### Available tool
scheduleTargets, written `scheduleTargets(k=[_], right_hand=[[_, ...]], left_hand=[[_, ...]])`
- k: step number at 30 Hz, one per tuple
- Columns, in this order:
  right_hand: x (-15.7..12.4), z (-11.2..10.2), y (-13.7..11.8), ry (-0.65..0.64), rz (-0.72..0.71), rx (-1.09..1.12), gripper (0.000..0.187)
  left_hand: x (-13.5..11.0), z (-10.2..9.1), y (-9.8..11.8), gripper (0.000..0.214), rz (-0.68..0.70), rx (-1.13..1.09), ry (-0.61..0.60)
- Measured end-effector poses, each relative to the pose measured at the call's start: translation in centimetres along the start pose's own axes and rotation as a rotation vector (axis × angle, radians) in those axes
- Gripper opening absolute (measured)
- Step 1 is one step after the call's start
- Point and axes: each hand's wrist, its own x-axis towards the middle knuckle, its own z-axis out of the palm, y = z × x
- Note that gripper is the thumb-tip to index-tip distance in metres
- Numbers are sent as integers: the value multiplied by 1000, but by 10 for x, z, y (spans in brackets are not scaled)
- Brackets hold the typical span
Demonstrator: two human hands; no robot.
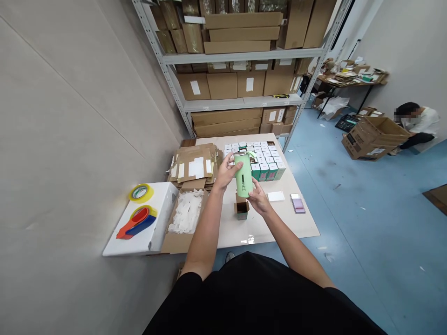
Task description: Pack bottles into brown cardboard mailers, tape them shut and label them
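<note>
a view from a head camera, looking down at a person's two bare hands over a pale table (pixel 279 228). both hands hold a light green bottle (pixel 243 176) upright in the air. the left hand (pixel 226 172) wraps its fingers around the upper part, near the lid. the right hand (pixel 258 197) closes its fingers around the base from below and beside. so both hands grip the bottle.

directly beneath the right fingers stands a small open box (pixel 241 208), flaps up, not touching the bottle. just beyond the left fingertips are tight rows of green and white boxes (pixel 265 160). to the right of the right fingers lie a white card (pixel 275 196) and a small purple stack (pixel 298 204). left of the left wrist sit flattened cardboard (pixel 193 165) and a carton of white packing pieces (pixel 186 218).

likely risks: the bottle looks smooth, and if either grip loosens it could slip and strike the small open box, which looks light enough to tip or crush. the box mouth looks barely wider than the bottle, so a tilted base could catch a flap and fold it inward. a swing of the left elbow could nudge the cardboard pile.
</note>
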Motion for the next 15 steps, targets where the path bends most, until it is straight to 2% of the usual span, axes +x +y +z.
scheduleTargets(k=[5, 8, 11, 15], right_hand=[[-1, -1, -1, 51, -4, -69, 97], [-3, 1, -5, -12, 7, -33, 93], [-5, 4, -11, -78, 25, 9, 88], [-5, 9, -15, 19, -45, -67, 101]], left_hand=[[4, -2, 5, 108, 5, 26, -52], [2, -1, 6, 114, 16, 7, -56], [0, -1, 6, 112, 19, -21, -59], [-1, -2, 6, 102, 2, -25, -120]])
